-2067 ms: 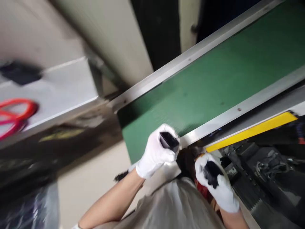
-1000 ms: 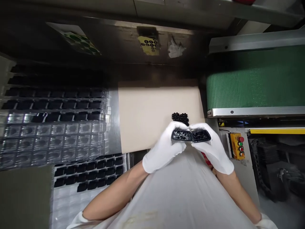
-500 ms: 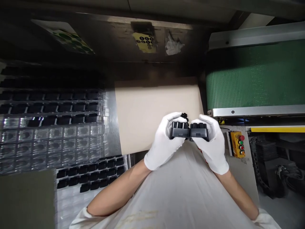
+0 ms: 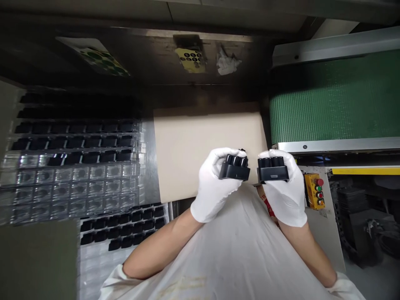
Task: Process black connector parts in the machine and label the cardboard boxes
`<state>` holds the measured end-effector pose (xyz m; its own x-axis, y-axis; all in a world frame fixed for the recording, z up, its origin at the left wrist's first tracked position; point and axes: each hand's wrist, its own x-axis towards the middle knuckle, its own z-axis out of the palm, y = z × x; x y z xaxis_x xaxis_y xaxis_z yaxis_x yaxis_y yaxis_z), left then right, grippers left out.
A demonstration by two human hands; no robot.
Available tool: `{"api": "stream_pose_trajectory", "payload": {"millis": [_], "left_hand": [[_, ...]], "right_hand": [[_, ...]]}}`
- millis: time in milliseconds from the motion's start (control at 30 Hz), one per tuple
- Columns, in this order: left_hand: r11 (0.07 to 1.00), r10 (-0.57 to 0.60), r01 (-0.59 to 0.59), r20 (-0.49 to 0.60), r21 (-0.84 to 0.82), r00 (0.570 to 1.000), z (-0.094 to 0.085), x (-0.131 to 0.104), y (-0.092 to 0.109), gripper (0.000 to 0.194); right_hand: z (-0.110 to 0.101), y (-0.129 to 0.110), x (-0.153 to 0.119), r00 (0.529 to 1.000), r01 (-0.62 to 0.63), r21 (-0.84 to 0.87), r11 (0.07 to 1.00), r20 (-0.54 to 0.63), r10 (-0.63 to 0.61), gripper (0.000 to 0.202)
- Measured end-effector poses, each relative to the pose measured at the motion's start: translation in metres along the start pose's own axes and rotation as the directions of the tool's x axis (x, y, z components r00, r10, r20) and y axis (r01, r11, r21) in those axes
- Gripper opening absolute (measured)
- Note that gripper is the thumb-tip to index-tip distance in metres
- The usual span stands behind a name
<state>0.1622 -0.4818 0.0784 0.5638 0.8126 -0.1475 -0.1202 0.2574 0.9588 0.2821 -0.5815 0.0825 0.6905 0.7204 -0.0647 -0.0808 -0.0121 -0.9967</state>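
Observation:
Both my hands wear white gloves and are raised in front of my body. My left hand (image 4: 212, 183) is closed on a black plastic case (image 4: 235, 171) from which several glossy black tubes stick up. In my right hand (image 4: 287, 191) is a similar black case (image 4: 273, 173), also with several black tubes upright along its top. A narrow gap separates the two cases. Some small black bits show behind the fingers of my left hand; what they are I cannot make out. Below and beyond the hands lies a beige board (image 4: 184, 154).
Clear plastic trays (image 4: 75, 189) at the left hold rows of black parts. A green conveyor belt (image 4: 331, 104) runs at the right, above a yellow button box (image 4: 314, 191). Crumpled white material (image 4: 227, 62) and a yellow dotted sheet (image 4: 191, 60) are at the back.
The two cases, side by side before, are now apart. My right hand has moved right with its case, and both cases are turned slightly.

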Motion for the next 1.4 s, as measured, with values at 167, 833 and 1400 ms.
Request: {"api": "stream_pose_trajectory", "payload": {"millis": [167, 833, 1400], "left_hand": [[0.994, -0.069, 0.070, 0.026, -0.082, 0.997, -0.002, -0.003, 0.006, 0.045], [0.990, 0.032, -0.039, 0.053, 0.134, 0.998, -0.004, -0.006, -0.002, 0.044], [0.933, 0.184, -0.215, 0.133, 0.288, 0.974, -0.003, -0.007, -0.017, 0.049]], "right_hand": [[-0.001, 0.004, -0.004, 0.995, -0.068, 0.081, 0.994, 0.078, 0.062, 0.035], [0.016, -0.006, -0.008, 0.980, 0.180, -0.459, 0.870, 0.005, -0.200, 0.040], [0.006, 0.013, -0.012, 0.868, 0.491, -0.622, 0.610, 0.286, -0.407, 0.075]]}}
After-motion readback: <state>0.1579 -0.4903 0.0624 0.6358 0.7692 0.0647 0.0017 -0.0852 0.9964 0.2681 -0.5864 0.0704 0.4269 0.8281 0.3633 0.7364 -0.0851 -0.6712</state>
